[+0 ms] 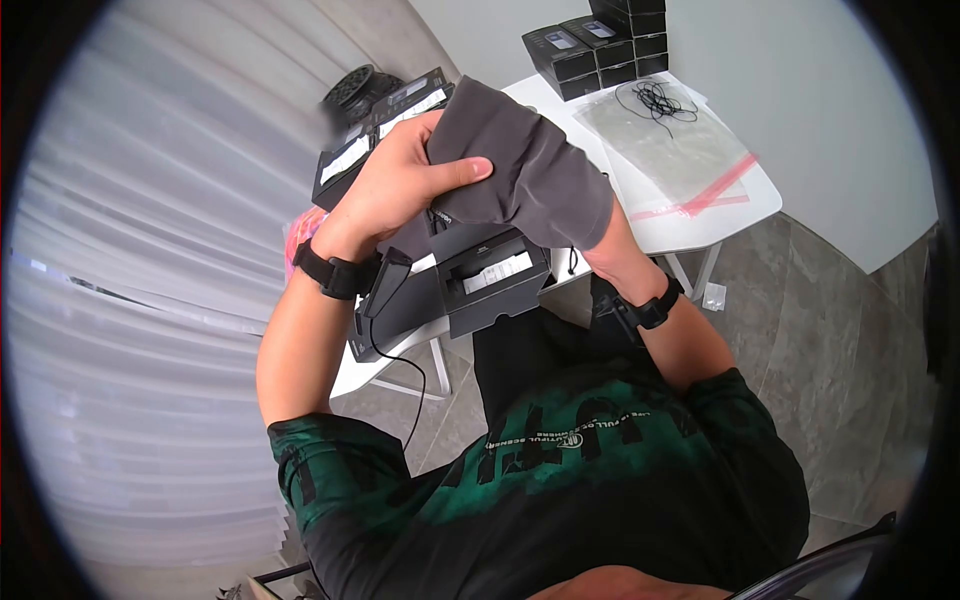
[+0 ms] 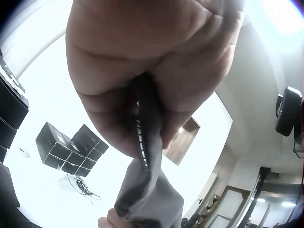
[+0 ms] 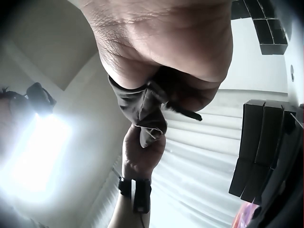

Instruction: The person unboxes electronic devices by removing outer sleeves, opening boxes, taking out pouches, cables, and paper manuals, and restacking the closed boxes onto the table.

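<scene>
A dark grey cloth pouch (image 1: pixel 525 165) is stretched between both hands above the table. My left hand (image 1: pixel 395 185) pinches its left end, thumb lying on top of the fabric. The right hand (image 1: pixel 615 255) is at the lower right end, its fingers hidden by the cloth in the head view. In the left wrist view, the left hand (image 2: pixel 152 52) grips folded cloth (image 2: pixel 147 194) that bears small pale lettering. The right wrist view has the right hand (image 3: pixel 166 42) with fingers curled round the bunched cloth (image 3: pixel 137 107), a dark cord end sticking out.
Below the hands an open black box (image 1: pixel 495 275) with a white label lies near the edge of the white table (image 1: pixel 760 200). More black boxes (image 1: pixel 565 60) are stacked at the back. Clear plastic bags (image 1: pixel 690 165) hold a tangled black cable (image 1: pixel 655 100) at the right.
</scene>
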A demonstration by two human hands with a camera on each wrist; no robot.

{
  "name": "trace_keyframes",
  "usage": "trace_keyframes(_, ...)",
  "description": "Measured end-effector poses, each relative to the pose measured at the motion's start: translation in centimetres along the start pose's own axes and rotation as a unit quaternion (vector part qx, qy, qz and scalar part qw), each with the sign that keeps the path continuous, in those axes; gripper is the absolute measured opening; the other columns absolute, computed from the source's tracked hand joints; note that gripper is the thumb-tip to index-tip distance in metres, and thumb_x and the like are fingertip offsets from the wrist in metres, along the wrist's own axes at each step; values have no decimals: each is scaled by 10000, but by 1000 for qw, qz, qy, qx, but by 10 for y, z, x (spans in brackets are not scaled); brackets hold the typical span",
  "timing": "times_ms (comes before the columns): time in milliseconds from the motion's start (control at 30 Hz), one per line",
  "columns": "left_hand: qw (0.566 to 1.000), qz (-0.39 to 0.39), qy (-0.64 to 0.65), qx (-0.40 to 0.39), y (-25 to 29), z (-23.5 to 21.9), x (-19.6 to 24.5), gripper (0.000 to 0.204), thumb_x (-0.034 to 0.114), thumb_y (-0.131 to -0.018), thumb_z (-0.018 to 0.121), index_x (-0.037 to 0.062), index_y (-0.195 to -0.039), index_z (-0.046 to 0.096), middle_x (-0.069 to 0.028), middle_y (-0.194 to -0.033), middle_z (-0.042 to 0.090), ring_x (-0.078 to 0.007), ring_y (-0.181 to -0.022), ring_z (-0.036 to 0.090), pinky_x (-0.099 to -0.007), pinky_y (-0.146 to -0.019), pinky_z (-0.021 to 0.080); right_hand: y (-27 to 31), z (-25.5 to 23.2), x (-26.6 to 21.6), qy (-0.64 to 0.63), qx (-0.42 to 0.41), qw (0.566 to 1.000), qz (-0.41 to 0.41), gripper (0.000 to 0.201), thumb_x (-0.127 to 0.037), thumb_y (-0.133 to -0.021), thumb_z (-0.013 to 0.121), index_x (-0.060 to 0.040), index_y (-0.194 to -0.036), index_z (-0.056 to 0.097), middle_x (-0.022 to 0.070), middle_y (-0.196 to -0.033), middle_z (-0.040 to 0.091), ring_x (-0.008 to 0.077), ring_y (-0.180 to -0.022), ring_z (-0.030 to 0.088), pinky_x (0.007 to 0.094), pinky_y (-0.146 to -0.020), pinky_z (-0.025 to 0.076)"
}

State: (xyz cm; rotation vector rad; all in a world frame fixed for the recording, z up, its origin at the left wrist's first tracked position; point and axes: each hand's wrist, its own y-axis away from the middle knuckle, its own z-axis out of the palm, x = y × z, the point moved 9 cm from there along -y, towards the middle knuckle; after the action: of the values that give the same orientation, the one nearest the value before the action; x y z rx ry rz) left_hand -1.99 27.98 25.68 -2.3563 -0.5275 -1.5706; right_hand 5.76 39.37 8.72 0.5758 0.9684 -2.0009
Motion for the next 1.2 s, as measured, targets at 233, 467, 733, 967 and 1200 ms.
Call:
trace_keyframes(233,999,11,3,-38,9,1,-2,349,104,-932,761,-41,-1231,654,-52,-1098,736,-93,-975,682,-266,-902,553,-3,6,-10,18,-29,999,6,622,-59,-927,755,4,-1476,469,103,-1426,585,174,-1262,595,329,-1057,506)
trace_keyframes(467,994,6,-108,-19,13,1,-8,268,147,-970,731,-42,-1154,687,-26,-972,738,-63,-869,655,-261,-797,553,-11,33,-24,11,-50,999,5,460,-40,-921,737,19,-1346,570,84,-1248,665,143,-1100,646,304,-940,542)
trace_keyframes(733,988,43,-146,36,22,0,-9,269,165,-987,713,-59,-1132,686,-32,-932,735,-58,-819,649,-259,-746,554,-10,38,-34,133,11,991,-17,358,-60,-941,699,11,-1283,623,74,-1202,690,119,-1064,642,285,-931,531)
trace_keyframes(967,991,31,-116,54,22,3,-18,290,178,-969,735,-70,-1116,699,-53,-912,744,-69,-815,660,-263,-742,555,-15,50,-11,27,20,996,79,373,-52,-950,693,23,-1307,617,84,-1223,689,135,-1078,651,299,-926,550)
trace_keyframes(1200,981,11,-182,63,31,-5,-10,286,209,-991,712,-61,-1086,716,-21,-877,721,-56,-772,626,-247,-698,522,-9,43,-5,-103,51,991,64,363,-37,-984,653,31,-1336,596,88,-1250,673,157,-1078,668,305,-947,561)
